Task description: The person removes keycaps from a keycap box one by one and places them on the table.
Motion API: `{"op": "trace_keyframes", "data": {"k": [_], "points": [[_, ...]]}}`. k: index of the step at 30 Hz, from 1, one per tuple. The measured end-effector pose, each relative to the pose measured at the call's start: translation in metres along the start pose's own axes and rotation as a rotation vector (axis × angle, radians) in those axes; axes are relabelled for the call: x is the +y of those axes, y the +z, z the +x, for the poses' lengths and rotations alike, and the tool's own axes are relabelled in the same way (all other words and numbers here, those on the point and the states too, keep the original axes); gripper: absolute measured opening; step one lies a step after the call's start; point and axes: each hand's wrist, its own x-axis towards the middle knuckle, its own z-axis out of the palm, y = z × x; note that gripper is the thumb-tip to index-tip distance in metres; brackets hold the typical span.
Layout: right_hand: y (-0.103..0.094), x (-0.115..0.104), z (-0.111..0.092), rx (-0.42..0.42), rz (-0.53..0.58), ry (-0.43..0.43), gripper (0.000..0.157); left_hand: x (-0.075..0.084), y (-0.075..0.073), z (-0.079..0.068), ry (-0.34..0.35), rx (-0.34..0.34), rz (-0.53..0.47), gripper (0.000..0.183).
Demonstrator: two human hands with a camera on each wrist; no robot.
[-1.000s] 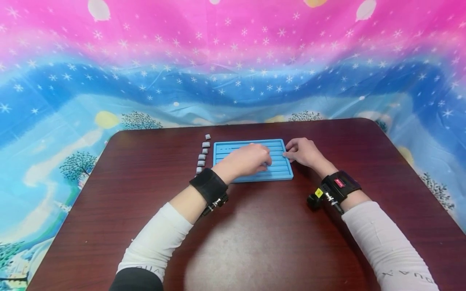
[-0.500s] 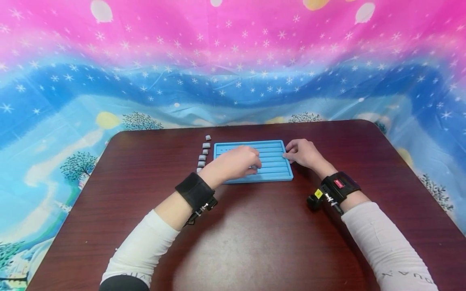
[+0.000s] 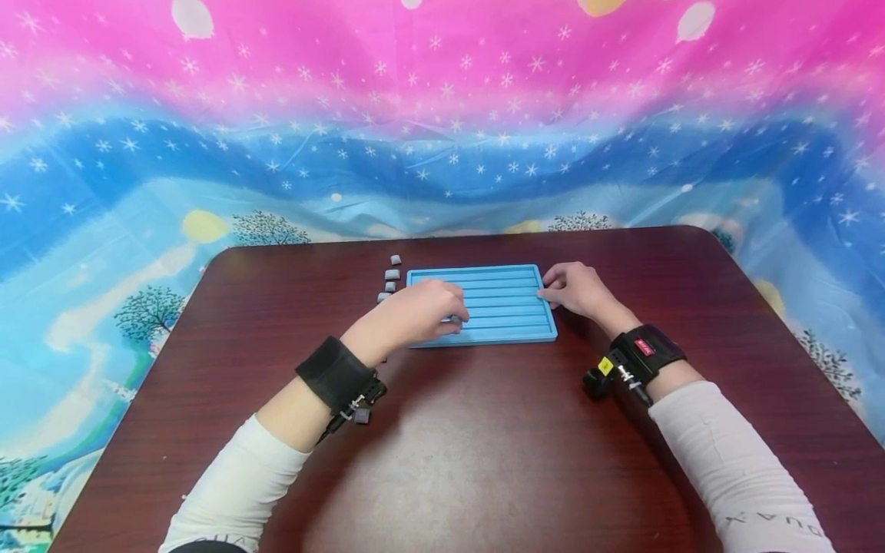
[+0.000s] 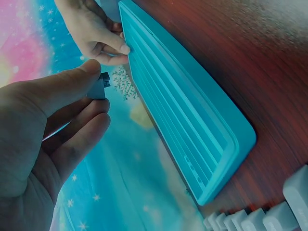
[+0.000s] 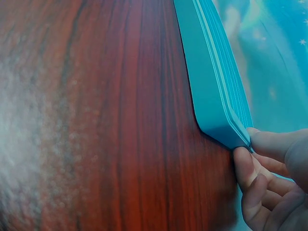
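Observation:
My left hand [image 3: 418,311] is over the left part of a light blue ribbed tray [image 3: 515,311]. Thumb and fingers pinch a small grey block [image 4: 97,90] with a dark, notched end, held above the tray in the left wrist view. At the tray's right edge is my right hand [image 3: 577,288]. Its thumb lies on the rim and a finger presses the outer side, gripping the tray [image 5: 216,110] in the right wrist view. Raised parallel ribs run along the tray, with a few short dark slots [image 4: 190,166] near one end.
A line of several grey blocks [image 3: 392,274] stands left of the tray, partly hidden behind my left hand. Another dark grey block [image 3: 362,415] lies beside the left wristband. The brown table [image 3: 484,445] has a patterned cloth [image 3: 442,153] behind it.
My left hand has moved left across the tray, uncovering its right and middle ribs. It now covers the nearer blocks of the line. The right hand and tray stay in place.

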Motion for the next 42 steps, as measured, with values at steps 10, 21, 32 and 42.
{"op": "trace_keyframes", "data": {"k": [10,21,32,42], "points": [[-0.001,0.000,0.001,-0.005,0.003,0.008,0.033,-0.005,-0.002,-0.012,-0.021,0.026,-0.034,0.016],[-0.002,0.000,0.001,-0.007,0.002,0.011,0.033,-0.005,0.001,-0.020,0.008,0.050,-0.036,0.015],[-0.001,-0.001,0.001,-0.006,0.004,0.010,0.033,-0.002,0.001,-0.039,-0.041,0.039,-0.050,0.017],[-0.001,0.000,0.001,-0.002,0.007,0.007,0.032,-0.002,0.001,-0.050,-0.037,0.048,-0.058,0.017]]}}
